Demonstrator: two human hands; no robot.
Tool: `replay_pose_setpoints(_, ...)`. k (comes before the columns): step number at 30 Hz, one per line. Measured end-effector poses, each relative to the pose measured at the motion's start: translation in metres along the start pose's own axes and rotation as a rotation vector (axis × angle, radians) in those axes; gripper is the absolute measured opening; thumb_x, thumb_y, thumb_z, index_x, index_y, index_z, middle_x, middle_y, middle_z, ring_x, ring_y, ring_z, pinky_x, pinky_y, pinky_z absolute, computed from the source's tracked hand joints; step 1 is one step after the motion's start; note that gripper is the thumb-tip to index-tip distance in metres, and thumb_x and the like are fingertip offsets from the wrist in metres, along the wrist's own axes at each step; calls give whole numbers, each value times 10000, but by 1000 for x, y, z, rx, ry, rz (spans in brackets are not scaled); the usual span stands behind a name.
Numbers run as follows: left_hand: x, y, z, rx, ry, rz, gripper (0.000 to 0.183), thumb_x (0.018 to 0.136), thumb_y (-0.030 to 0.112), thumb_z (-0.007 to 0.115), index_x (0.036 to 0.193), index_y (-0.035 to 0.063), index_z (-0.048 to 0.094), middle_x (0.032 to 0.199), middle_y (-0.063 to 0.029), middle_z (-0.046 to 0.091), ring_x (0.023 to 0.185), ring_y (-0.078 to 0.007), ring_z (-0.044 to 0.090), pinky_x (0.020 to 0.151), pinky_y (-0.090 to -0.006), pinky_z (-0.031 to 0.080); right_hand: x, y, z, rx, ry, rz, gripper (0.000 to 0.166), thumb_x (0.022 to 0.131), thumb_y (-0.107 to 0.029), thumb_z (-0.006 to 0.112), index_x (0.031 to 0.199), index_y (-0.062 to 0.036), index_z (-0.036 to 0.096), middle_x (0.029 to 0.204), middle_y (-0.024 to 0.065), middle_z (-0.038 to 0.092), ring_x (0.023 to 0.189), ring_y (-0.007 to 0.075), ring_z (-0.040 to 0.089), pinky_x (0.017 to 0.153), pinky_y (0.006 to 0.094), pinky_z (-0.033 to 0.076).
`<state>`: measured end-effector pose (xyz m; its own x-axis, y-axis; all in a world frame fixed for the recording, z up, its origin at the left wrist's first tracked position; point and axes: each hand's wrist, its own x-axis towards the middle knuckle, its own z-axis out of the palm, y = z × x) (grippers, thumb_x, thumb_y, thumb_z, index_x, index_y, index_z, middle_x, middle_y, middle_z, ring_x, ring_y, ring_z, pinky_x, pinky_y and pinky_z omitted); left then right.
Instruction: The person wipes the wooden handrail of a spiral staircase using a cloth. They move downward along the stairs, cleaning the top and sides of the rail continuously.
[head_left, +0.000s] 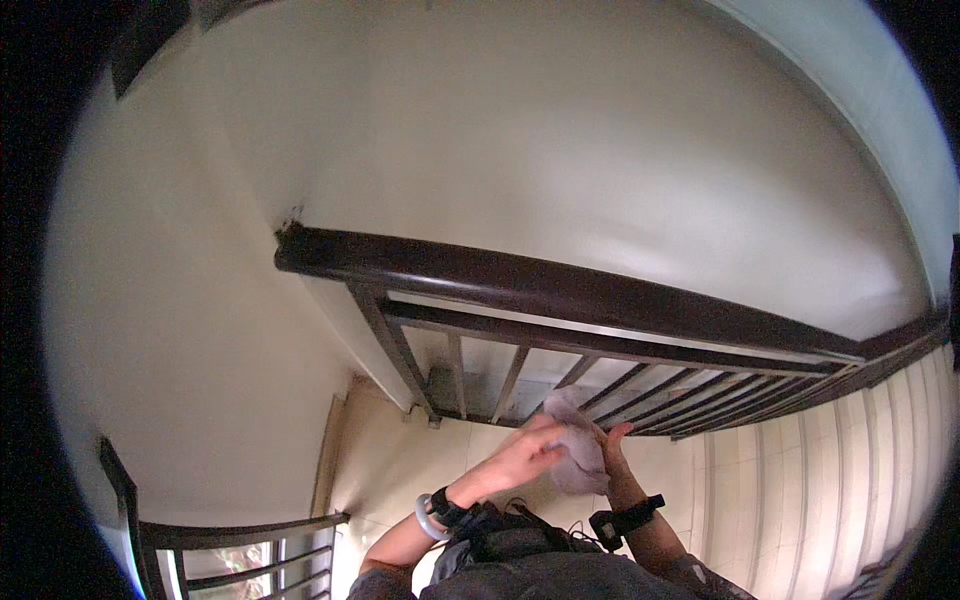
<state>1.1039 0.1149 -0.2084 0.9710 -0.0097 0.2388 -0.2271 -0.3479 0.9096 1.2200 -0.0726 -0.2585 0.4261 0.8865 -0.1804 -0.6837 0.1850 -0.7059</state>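
Observation:
A pale, thin cloth (579, 459) is bunched between my two hands in front of my torso. My left hand (527, 452) reaches in from the left, its fingers curled against the cloth. On the other side my right hand (615, 452) holds the cloth across its palm, with the thumb sticking out; the cloth hides most of its fingers. Just beyond both hands stands a dark railing (517, 281) with a thick, rounded handrail and slim balusters. Neither hand touches the railing.
Stairs (802, 487) with pale treads lie on the right, beside the sloping railing. Light floor tiles (405, 457) extend below me. A pale wall (217, 360) rises on the left. At the lower left, dark bars (247, 534) cross a bright window.

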Motion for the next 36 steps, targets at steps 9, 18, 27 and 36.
replay_pose_setpoints(9,50,24,-57,662,345,54,410,825,179,755,1168,38,580,1234,-180,523,1127,-380,533,945,-455,469,2,-74,-36,-1095,512,-486,539,794,-96,696,1316,-50,567,1121,105,682,1094,248,624,979,376,472)
replay_pose_setpoints(18,-1,-4,-155,806,579,-33,377,846,18,687,1206,65,586,1260,-169,561,1150,-379,548,968,-455,470,96,-73,2,-2135,950,-812,411,724,-229,711,1100,-84,629,1064,163,587,1101,377,499,904,589,369)
replay_pose_setpoints(27,-15,28,-226,1025,750,238,379,793,-34,672,1138,120,658,1161,-112,611,1057,-328,579,905,-424,468,294,76,146,-1518,359,-838,430,881,-209,591,1281,-55,566,1280,128,554,1144,307,494,832,481,377)
replay_pose_setpoints(36,63,54,-275,1169,519,407,358,904,265,684,1215,107,603,1137,-109,625,1043,-320,601,933,-459,457,190,3,90,-2251,685,-1133,434,844,-233,632,1274,-184,615,1231,61,602,1098,273,559,797,499,420)
